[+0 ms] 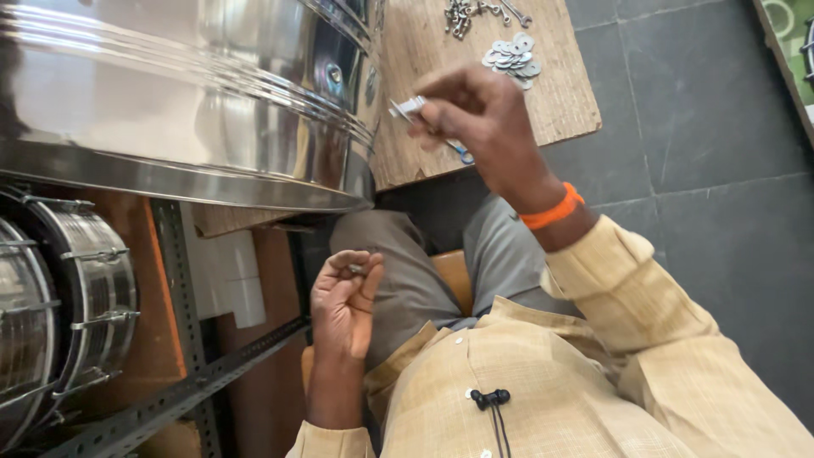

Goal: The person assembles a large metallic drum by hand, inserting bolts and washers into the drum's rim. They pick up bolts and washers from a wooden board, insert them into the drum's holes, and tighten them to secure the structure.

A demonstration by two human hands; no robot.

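A large shiny steel drum shell (195,93) fills the upper left, lying on its side at the edge of a wooden table (560,93). Below it, on a slotted metal rack (182,280), sits another drum with chrome tension rods (76,314). On the table's far part lie a pile of flat washers (512,56) and, beyond it, a cluster of bolts (462,15). The right hand (479,119), with an orange band (553,209) at the wrist, is raised over the table edge beside the shell, its fingers pinching a small silvery metal piece (407,108); a blue-tipped tool shows under the hand. The left hand (343,301) is held above the lap, its curled fingers pinching a small screw (354,270).
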